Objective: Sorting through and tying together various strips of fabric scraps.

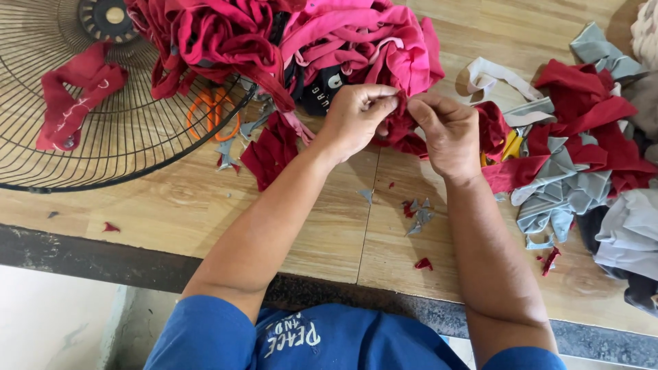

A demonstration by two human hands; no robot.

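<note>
Both hands are closed on one dark red cloth scrap (399, 127) at the desk's (329, 226) centre: left hand (356, 120) pinching its left edge, right hand (449, 133) its right. Orange scissors (214, 109) are seen at ten o'clock, a grey-and-red scrap pile (576, 164) at three.

Bright, even daylight, soft shadows under the forearms, sharp focus, slight wide-angle bending at the edges.
</note>
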